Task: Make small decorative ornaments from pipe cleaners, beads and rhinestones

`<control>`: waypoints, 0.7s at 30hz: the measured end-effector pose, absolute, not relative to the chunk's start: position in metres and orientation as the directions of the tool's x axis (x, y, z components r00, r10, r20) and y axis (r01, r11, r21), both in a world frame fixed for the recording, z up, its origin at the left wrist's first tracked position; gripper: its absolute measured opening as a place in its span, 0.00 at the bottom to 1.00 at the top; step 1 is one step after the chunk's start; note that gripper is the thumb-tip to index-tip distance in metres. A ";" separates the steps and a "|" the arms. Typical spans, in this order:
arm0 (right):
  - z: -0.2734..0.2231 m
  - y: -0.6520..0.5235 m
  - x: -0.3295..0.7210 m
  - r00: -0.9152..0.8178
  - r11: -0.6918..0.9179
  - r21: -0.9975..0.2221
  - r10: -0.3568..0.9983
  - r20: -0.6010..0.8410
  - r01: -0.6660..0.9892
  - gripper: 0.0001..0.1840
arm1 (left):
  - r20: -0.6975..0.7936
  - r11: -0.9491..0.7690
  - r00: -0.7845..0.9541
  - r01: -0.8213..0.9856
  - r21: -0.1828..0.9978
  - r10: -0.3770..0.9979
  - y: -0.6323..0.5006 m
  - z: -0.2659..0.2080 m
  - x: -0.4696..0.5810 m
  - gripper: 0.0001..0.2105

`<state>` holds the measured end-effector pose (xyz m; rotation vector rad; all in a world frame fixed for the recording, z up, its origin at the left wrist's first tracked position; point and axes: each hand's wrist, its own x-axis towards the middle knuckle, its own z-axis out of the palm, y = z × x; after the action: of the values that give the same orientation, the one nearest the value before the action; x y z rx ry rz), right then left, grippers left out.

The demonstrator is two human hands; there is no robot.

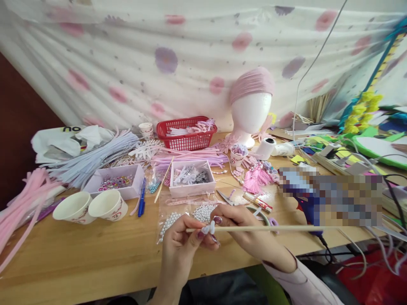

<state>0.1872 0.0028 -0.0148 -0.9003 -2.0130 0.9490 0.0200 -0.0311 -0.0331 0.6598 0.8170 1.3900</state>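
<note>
A thin wooden stick [270, 228] lies level across both hands above the table's front edge. Around it, near its left end, is a short piece of pale chenille stem [208, 228]. My left hand [181, 239] is closed, thumb and fingers pinching the stick and the stem's left side. From the right, my right hand [240, 226] pinches the pale stem with its fingertips, the stick passing alongside the palm. Just behind the hands, white pearl beads [203, 212] lie on a clear plastic bag. Scissors [225, 198] rest beyond my right hand.
Two paper cups [110, 205], a blue pen [142, 199] and bead boxes [192, 186] stand to the left and centre. Behind are a red basket [187, 140] and a foam head [249, 112]. On the right, a blue glue gun [307, 207] trails its cable near the edge.
</note>
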 end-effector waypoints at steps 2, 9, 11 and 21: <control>-0.014 -0.008 0.180 -0.445 0.490 -0.794 0.838 0.316 0.359 0.12 | -0.078 -0.018 -0.152 -0.543 0.839 0.985 -0.031 -0.038 0.025 0.16; 0.006 -0.031 0.181 -0.512 0.567 -0.431 0.822 0.248 0.702 0.11 | 0.464 -0.432 -0.362 0.170 0.886 0.809 -0.028 -0.054 0.019 0.04; 0.019 -0.031 0.184 -0.549 0.598 -0.308 0.801 0.239 0.740 0.12 | 0.504 -0.444 -0.283 0.251 0.860 0.816 -0.026 -0.053 0.010 0.04; 0.075 0.026 0.199 -0.804 0.534 -0.766 0.594 0.038 0.358 0.17 | 0.169 -0.175 -0.046 -0.247 0.953 0.985 -0.034 -0.028 -0.025 0.13</control>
<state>0.1993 0.0262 0.0754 -0.7923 -2.4816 1.1387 -0.0249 -0.0337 -0.0285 1.1289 0.9489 1.4624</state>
